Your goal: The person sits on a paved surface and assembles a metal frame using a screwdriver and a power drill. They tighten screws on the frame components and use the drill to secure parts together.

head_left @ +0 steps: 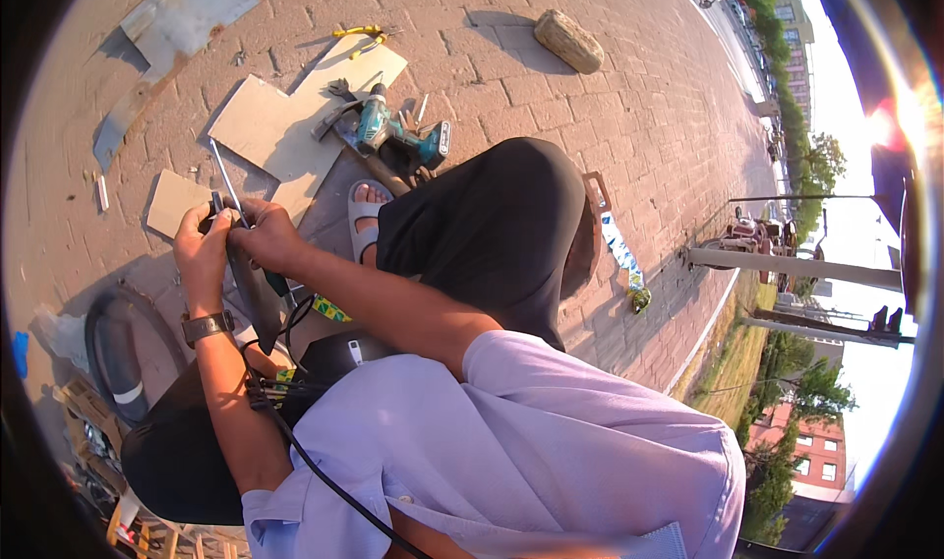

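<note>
My left hand [203, 244], with a dark watch on its wrist, is closed round the upper end of a long dark curved piece [256, 298]. Its kind I cannot make out. Right beside it, my right hand [265, 236] grips a screwdriver [225, 171]; the thin metal shaft points up and away, and a bit of the dark handle shows below the fingers. The two hands touch or nearly touch over the dark piece. Where the screwdriver meets the piece is hidden by the fingers.
Ahead on the brick paving lie boards [258, 126], a teal cordless drill [379, 126], a hammer [337, 118] and yellow-handled pliers [362, 36]. Farther off are a stone [568, 41] and sheet metal [187, 18]. A black tube [113, 338] lies left. A black cable [324, 475] crosses my lap.
</note>
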A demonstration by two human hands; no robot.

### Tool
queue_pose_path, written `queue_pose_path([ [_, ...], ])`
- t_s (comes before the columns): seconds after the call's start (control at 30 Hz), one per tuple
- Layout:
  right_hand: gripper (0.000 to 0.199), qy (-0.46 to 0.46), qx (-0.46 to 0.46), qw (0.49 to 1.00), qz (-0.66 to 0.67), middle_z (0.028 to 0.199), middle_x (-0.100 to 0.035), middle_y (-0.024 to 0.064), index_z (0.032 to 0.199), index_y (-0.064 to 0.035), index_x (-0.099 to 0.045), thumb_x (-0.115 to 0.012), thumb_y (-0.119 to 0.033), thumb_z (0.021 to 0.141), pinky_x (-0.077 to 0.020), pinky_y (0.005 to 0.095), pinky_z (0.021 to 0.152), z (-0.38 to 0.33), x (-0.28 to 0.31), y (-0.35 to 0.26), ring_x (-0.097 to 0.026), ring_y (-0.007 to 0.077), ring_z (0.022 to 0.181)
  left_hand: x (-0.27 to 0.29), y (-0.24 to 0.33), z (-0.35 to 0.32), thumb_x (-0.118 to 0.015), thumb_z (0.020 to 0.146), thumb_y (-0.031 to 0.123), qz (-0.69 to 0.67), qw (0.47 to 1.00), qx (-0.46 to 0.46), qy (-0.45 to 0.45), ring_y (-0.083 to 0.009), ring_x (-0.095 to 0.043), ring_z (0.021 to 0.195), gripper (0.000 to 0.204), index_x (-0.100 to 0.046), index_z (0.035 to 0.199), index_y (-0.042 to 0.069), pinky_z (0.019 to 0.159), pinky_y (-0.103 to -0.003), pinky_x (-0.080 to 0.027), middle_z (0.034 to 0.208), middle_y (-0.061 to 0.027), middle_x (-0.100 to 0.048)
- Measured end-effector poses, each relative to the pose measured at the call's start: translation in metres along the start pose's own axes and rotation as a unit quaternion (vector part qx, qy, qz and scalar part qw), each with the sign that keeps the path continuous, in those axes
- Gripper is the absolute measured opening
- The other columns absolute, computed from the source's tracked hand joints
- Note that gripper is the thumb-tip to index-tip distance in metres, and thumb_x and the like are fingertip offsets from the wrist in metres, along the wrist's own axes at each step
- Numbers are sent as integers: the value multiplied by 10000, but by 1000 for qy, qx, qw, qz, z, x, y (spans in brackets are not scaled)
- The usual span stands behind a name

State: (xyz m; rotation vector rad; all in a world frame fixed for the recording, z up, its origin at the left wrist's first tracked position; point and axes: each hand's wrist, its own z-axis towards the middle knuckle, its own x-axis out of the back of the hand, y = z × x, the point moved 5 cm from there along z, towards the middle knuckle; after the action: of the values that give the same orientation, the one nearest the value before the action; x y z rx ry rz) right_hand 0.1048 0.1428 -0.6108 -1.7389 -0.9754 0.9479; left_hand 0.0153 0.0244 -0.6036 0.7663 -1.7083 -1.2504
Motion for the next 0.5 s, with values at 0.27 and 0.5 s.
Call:
queue_pose_path([
  [0.27,551,-38,-40,997,45,816,-658,22,1399,-124,-631,-611,-21,857,-514,268,501,-8,-10,2,-618,99,622,5,2,-5,-703,866,69,78,997,-19,13,-172,-680,865,252,-669,1095,-29,803,-335,-552,979,-102,-727],
  [0.5,371,18,-100,994,26,722,-632,110,1216,-4,-645,-611,-17,847,-496,332,427,-23,-2,7,-610,184,520,4,10,-13,-672,882,94,115,990,-57,51,-161,-628,837,215,-669,1062,-24,786,-333,-520,927,-75,-693],
])
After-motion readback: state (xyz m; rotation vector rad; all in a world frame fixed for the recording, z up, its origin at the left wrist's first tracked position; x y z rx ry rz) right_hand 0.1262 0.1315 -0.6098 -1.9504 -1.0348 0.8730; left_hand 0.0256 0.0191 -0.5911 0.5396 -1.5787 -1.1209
